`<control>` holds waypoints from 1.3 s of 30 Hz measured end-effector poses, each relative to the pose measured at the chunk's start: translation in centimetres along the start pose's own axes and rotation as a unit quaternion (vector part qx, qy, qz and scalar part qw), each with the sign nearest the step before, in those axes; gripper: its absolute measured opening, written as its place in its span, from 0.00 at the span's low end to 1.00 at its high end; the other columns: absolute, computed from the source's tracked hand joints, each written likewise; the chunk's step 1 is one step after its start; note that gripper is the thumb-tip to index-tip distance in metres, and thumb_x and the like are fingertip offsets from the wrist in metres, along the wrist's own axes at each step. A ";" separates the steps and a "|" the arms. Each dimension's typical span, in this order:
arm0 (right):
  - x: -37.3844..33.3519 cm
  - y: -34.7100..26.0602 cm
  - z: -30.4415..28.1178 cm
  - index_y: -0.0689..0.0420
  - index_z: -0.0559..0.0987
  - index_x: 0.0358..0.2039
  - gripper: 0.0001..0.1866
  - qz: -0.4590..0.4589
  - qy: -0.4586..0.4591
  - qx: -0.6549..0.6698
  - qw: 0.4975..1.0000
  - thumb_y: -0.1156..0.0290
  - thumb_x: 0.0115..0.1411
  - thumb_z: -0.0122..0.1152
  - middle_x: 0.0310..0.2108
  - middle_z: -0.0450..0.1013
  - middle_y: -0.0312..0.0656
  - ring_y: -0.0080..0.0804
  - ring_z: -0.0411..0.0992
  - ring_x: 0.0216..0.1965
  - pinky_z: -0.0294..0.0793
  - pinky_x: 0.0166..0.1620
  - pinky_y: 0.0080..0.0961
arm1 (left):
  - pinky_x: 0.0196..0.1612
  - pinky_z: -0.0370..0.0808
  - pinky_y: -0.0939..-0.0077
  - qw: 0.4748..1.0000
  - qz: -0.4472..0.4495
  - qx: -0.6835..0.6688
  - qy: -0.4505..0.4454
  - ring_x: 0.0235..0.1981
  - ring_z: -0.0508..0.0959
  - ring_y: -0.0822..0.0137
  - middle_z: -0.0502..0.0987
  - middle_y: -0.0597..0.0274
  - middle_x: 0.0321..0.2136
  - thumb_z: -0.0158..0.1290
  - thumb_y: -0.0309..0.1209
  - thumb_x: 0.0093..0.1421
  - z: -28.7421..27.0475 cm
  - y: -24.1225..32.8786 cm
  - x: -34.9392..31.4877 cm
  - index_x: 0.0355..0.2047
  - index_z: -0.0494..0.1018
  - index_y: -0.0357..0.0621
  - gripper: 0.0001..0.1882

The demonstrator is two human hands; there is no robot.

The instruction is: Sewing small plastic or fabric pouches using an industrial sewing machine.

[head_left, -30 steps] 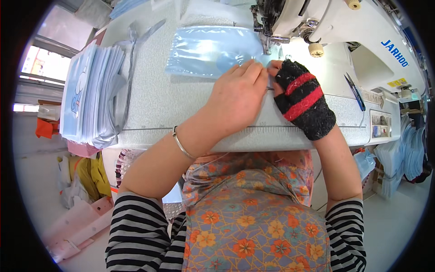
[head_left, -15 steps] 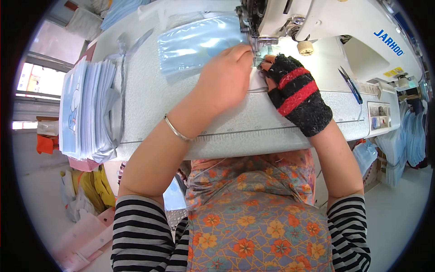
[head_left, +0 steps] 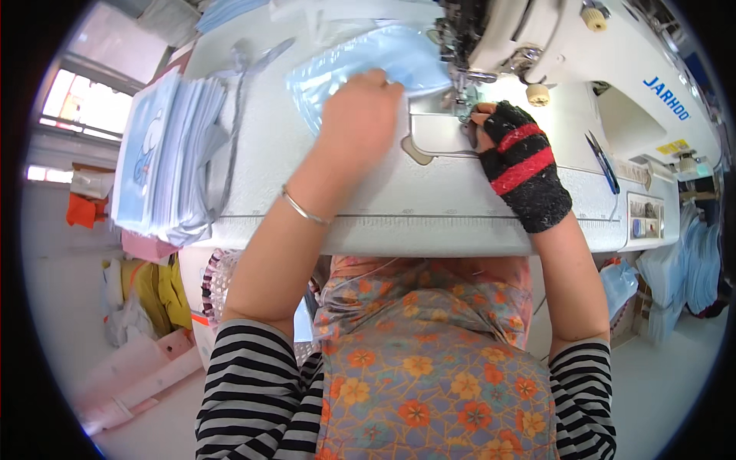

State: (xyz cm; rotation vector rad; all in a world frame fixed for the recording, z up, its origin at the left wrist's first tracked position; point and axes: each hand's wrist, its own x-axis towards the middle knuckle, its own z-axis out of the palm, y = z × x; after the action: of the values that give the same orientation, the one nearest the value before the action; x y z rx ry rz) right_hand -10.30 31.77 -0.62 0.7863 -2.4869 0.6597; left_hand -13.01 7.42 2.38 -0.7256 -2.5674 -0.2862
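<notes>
Your left hand (head_left: 360,115) lies flat, palm down, on the blue piece (head_left: 368,65), fingers spread rather than curled round it. That flat press looks meant to keep the thin piece from sliding while its right end goes under the needle (head_left: 464,92). The piece lies on the table (head_left: 399,207), behind and left of the needle plate (head_left: 437,134), with its right edge reaching the foot of the machine (head_left: 583,69).

Your right hand (head_left: 517,157), in a black glove with 2 red stripes, rests just right of the needle. Its bare fingertips are bent down onto the plate beside the foot, pinning or steering the edge there; I cannot tell whether they actually pinch any material.

The piece's long axis runs left to right, tilted a little so the right end sits farther from you. That end points into the machine, so the seam would run along the length.

A stack (head_left: 165,161) of similar blue pieces sits at the table's left edge, well apart from your left hand. Snips (head_left: 602,161) lie to the right of your glove.
</notes>
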 end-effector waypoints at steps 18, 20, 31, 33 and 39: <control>-0.7 4.4 0.3 0.60 0.80 0.48 0.13 0.030 -0.083 0.020 0.996 0.76 0.66 0.52 0.50 0.76 0.45 0.40 0.74 0.52 0.69 0.58 0.31 | 0.42 0.78 0.60 0.812 -0.507 -0.204 -0.207 0.37 0.80 0.48 0.76 0.48 0.46 0.56 0.30 0.60 -4.8 2.6 -41.8 0.53 0.73 0.41 0.20; -0.8 4.6 0.4 0.59 0.80 0.47 0.13 -0.021 -0.077 -0.024 0.997 0.76 0.64 0.53 0.50 0.76 0.47 0.43 0.73 0.53 0.69 0.58 0.32 | 0.41 0.78 0.62 0.915 -0.353 -0.185 -0.057 0.38 0.80 0.52 0.77 0.51 0.44 0.57 0.27 0.58 -6.7 1.4 -35.8 0.50 0.74 0.41 0.18; -1.4 4.7 1.5 0.58 0.81 0.44 0.11 0.006 -0.037 0.044 0.998 0.77 0.62 0.57 0.49 0.77 0.47 0.44 0.74 0.52 0.70 0.58 0.35 | 0.45 0.76 0.61 0.899 -0.316 0.291 -0.086 0.40 0.80 0.49 0.81 0.51 0.39 0.57 0.44 0.59 -21.7 -13.3 -13.8 0.44 0.79 0.39 0.21; -1.4 4.3 1.3 0.58 0.82 0.44 0.11 0.008 -0.038 0.057 0.998 0.77 0.62 0.57 0.49 0.77 0.47 0.44 0.74 0.52 0.70 0.58 0.35 | 0.41 0.76 0.62 0.909 -0.344 0.209 -0.103 0.34 0.81 0.49 0.81 0.48 0.32 0.55 0.43 0.60 -22.0 -14.2 -13.5 0.38 0.80 0.38 0.18; -1.2 4.0 0.9 0.57 0.82 0.44 0.11 0.005 -0.047 0.067 0.997 0.78 0.62 0.57 0.48 0.77 0.47 0.44 0.74 0.51 0.71 0.57 0.35 | 0.37 0.74 0.64 0.932 -0.323 0.149 -0.067 0.29 0.78 0.47 0.78 0.43 0.27 0.52 0.39 0.62 -22.8 -16.5 -14.0 0.35 0.78 0.35 0.17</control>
State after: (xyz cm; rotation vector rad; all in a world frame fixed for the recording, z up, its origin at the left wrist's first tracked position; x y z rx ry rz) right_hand -12.15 34.59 -3.18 0.8734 -2.5523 0.8190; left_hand -2.87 -19.76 14.46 0.2368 -2.8206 -0.0402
